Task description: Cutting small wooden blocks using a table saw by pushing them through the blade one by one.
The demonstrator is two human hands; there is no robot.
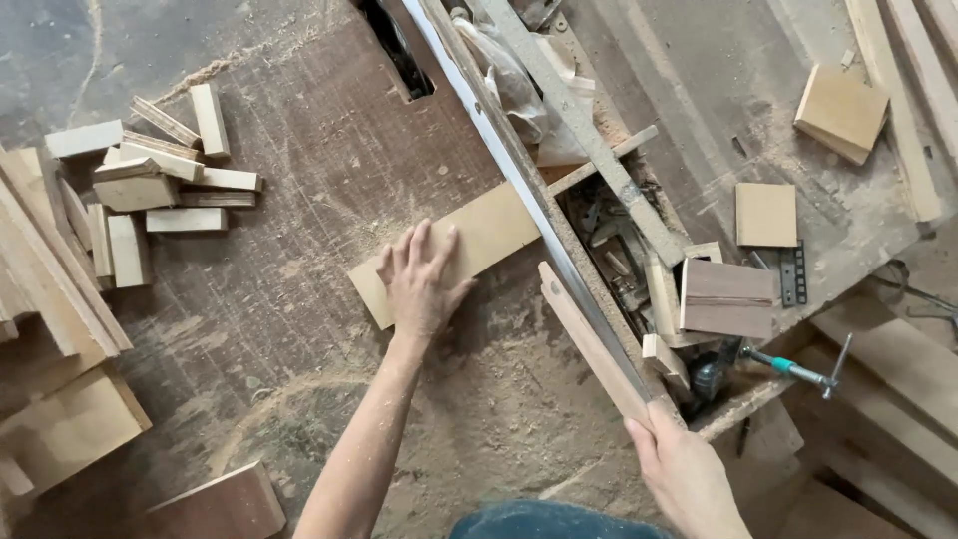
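My left hand (pixel 419 282) lies flat, fingers spread, on a thin light wooden board (pixel 494 232) that rests on the dusty brown saw table (pixel 329 160). The board's far end meets a long metal fence rail (pixel 504 160) running diagonally across the table. My right hand (pixel 684 474) grips the near end of a long narrow wooden stick (pixel 589 339) that lies along the rail.
A pile of small cut wood blocks (pixel 150 190) sits at the left, with longer offcuts (pixel 50 279) beside it. Right of the rail, an open tray (pixel 639 269) holds tools and scraps. Square wood pieces (pixel 766 214) and a clamp (pixel 798 367) lie at the right. Sawdust covers the table.
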